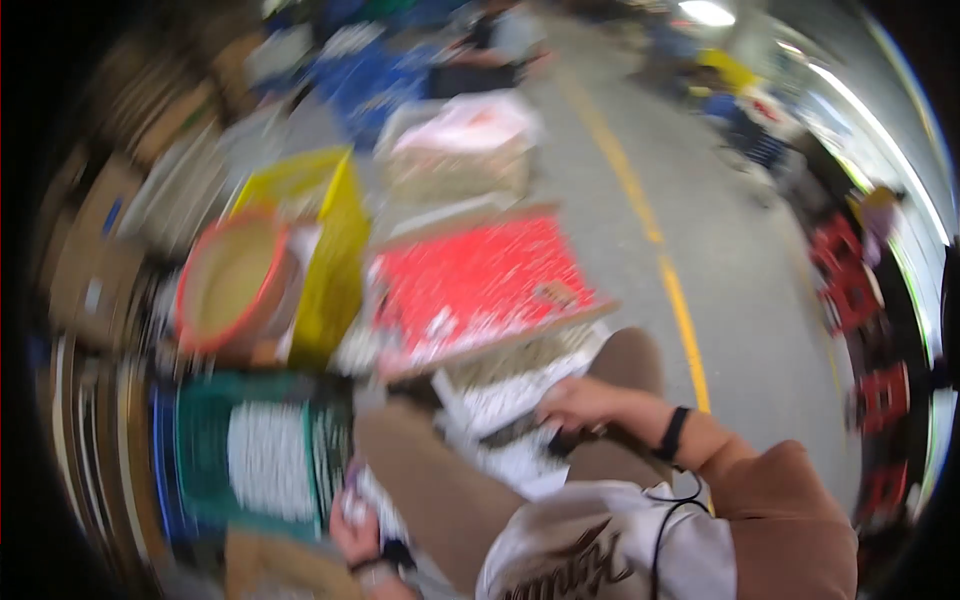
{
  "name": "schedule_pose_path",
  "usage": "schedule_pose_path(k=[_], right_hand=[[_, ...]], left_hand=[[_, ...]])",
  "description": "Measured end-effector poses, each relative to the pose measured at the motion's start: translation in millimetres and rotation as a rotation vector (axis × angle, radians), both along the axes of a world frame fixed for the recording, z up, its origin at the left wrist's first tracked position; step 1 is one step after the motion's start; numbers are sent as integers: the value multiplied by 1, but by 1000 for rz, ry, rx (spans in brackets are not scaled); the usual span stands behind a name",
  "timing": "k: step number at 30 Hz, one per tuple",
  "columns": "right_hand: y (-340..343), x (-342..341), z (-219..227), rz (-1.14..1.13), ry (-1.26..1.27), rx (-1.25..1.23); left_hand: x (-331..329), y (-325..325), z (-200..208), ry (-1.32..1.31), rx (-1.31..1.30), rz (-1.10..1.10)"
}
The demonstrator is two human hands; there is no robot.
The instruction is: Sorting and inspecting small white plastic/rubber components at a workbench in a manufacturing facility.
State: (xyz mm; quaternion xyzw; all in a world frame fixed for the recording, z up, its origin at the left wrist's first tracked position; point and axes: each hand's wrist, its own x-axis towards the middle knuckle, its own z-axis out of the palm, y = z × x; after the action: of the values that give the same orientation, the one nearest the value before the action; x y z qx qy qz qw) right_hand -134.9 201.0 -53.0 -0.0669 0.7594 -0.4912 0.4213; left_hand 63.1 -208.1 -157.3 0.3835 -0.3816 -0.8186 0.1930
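Head view: right hand (580,403) outstretched, palm down

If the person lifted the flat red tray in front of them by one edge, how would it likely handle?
The red tray looks like a shallow cardboard-rimmed board, so it would probably flex or sag if held at one edge. It seems to rest tilted on a white crate, so a push might slide it off. Its speckled top may be loose small pieces, which could spill; blur hides what they are.
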Motion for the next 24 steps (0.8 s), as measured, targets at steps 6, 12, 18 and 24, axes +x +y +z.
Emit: schedule_pose_path(k=[6, 12, 18, 24], right_hand=[[-9, 6, 7, -211, -236, -19], [-11, 6, 8, -236, -307, 18], [-40, -6, -13, -98, -258, -26], [-24, -63, -76, -208, 5, 67]], left_hand=[[64, -22, -120, -194, 636, 272], [77, -9, -124, -498, 529, 283], [116, -38, -139, -539, 487, 467], [22, -16, 2, -168, 132, 112]])
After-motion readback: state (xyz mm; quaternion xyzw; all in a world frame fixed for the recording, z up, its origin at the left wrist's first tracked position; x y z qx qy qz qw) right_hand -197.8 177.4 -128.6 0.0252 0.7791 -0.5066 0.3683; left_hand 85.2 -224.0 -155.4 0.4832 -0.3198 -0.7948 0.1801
